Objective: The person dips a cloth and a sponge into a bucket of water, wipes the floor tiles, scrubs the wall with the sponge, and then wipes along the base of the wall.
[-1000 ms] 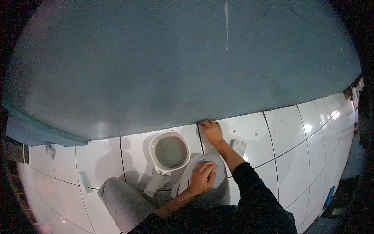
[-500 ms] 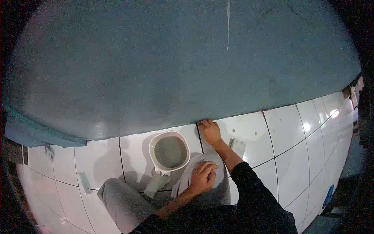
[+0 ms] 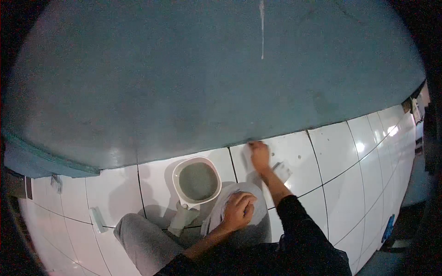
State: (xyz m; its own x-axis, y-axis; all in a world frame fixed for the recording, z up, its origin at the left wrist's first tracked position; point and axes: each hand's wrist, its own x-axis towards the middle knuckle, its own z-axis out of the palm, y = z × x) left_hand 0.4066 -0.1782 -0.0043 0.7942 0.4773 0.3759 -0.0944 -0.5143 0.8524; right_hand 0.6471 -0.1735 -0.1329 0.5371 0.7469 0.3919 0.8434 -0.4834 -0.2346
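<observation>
My right hand is at the foot of the blue wall, its fingers bunched against the joint with the white floor tiles. Whatever those fingertips hold, if anything, is hidden. My left hand rests on my grey-trousered knee, fingers curled and seemingly holding nothing. A white dipper with a short handle stands on the tiles to the left of that knee, holding grey paste or murky liquid. Beside its handle is a pale grey, sock-like shape.
A pale block-like piece lies on the tiles right of my right hand, near small grey spots. Further left are a narrow pale piece and a small greyish item by the wall. Something blue lies far right.
My right hand has moved a little to the right along the base of the wall. The left hand stays on the knee, and the view has shifted slightly.
</observation>
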